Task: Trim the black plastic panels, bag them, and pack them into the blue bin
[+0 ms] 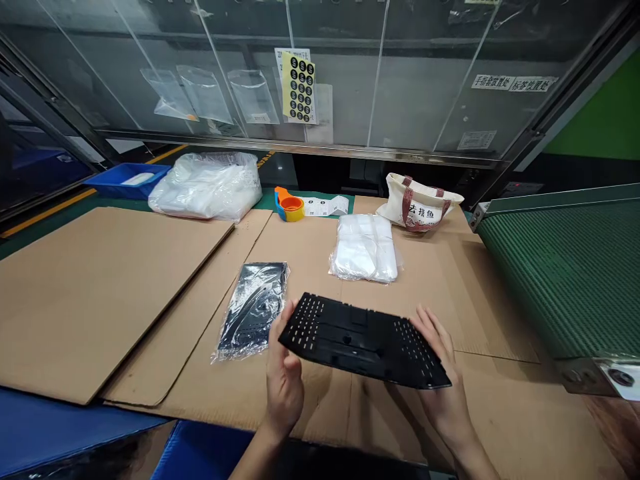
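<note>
A black plastic cover (357, 340) with vent slots near both ends is held up above the cardboard, tilted down to the right. My left hand (286, 380) grips its left end, with the thumb in front. Around its right end my right hand (443, 373) is closed, its fingers partly hidden behind the panel. Just left of my left hand lies a similar black panel in a clear plastic bag (254, 308), flat on the cardboard. Beyond the cover sits a stack of clear plastic bags (365, 248).
Cardboard sheets (110, 287) cover the bench. Along the back are a blue tray (125, 181), a big plastic-wrapped bundle (207, 185), a tape dispenser (289, 205) and a cloth bag (420, 203). A green conveyor belt (575, 267) borders the right side.
</note>
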The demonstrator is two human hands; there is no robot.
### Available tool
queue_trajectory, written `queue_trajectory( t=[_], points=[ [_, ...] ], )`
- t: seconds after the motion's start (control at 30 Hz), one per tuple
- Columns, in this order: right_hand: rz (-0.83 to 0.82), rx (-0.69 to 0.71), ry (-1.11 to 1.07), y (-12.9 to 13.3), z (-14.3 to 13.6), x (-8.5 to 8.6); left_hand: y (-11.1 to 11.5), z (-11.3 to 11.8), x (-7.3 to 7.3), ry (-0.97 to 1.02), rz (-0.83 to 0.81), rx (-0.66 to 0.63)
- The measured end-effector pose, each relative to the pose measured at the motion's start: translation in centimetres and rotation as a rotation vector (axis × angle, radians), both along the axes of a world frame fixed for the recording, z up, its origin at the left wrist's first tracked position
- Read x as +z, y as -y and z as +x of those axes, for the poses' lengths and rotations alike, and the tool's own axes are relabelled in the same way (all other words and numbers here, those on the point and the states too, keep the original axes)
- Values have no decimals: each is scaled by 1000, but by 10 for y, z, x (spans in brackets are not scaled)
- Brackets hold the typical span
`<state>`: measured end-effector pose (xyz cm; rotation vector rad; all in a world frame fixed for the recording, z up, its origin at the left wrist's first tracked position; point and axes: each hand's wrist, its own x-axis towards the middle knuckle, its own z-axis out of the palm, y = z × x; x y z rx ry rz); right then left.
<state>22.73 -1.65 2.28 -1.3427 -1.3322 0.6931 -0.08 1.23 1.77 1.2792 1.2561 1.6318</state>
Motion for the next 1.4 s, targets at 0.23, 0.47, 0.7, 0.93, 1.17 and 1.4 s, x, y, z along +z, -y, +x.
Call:
queue_trajectory(
  t=[0.23,0.47,0.7,0.93,1.17,1.4],
  points=[
    [-260,69,-204,3,15,-2,-57,-15,43,-415,-94,-211],
    [-207,-400,-622,-2,26,-10,-153,31,80,-995,198,-377],
    [-163,-530,-778,11,37,-15,-197,111,25,-1624,664,-692],
    [-176,-624,-762,17,48,-23,-211,116,12,-1761,591,-692],
    [-162,-511,-677,10,46,-44,-228,66,3,-1778,332,-629],
    [-192,-397,-431,-3,28,-48,-234,62,-7,-1632,155,-676]
  ],
)
